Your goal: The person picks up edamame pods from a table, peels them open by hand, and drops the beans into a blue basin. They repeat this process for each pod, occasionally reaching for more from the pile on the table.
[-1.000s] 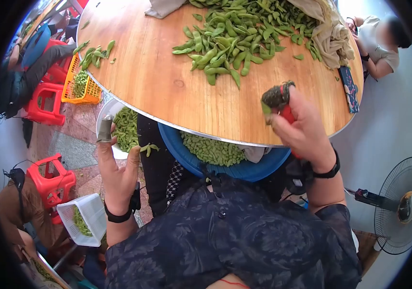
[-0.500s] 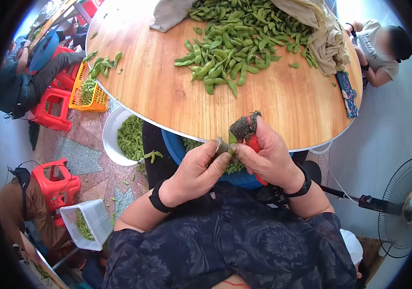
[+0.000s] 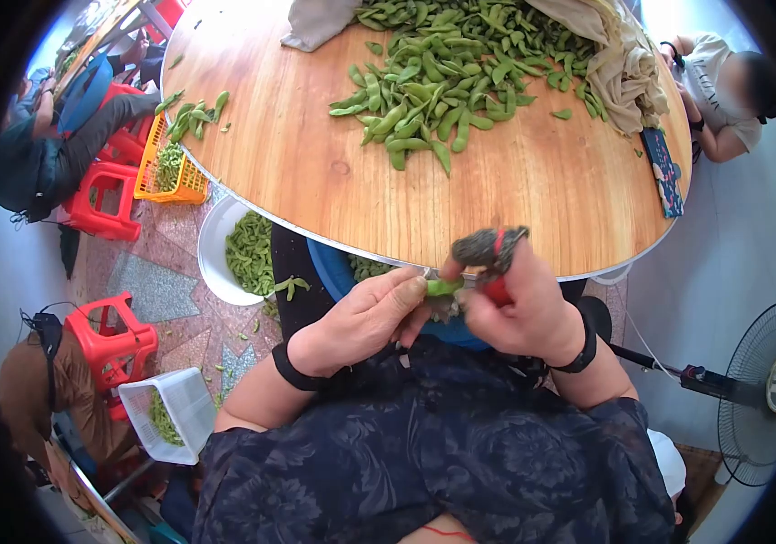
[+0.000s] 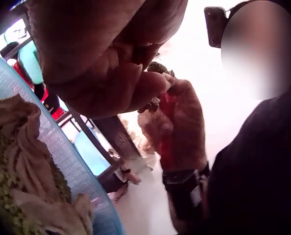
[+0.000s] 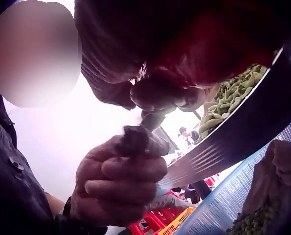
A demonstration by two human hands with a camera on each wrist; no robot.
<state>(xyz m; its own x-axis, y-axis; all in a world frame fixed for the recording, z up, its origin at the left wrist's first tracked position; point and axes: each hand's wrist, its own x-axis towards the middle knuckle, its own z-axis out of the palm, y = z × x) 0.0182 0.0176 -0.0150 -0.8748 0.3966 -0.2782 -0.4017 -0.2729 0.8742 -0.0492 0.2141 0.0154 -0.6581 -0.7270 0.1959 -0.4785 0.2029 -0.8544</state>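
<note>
My left hand (image 3: 365, 313) pinches a green soybean pod (image 3: 443, 287) between thumb and fingers, just off the table's near edge. In front of it, my right hand (image 3: 533, 308) is curled round a red object (image 3: 497, 291), mostly hidden in the palm; its kind cannot be told. A dark wrap (image 3: 489, 248), tied with a red band, covers a finger of this hand. The right thumb is close to the pod's far end. Beneath both hands, a blue basin (image 3: 330, 272) of shelled beans is partly hidden. More pods (image 3: 424, 91) are heaped on the round table (image 3: 315, 181).
A white bucket (image 3: 211, 247) of pods stands at left, near an orange basket (image 3: 195, 181), red stools (image 3: 114, 335) and a white basket (image 3: 190, 408). Beige cloth (image 3: 628, 82) and a dark patterned case (image 3: 663, 172) lie on the table's right. A fan (image 3: 769, 385) stands at right.
My hands, wide apart a second ago, have come together in front of my chest. The pod between them now lies more level, and the right hand has drawn slightly to the right.
</note>
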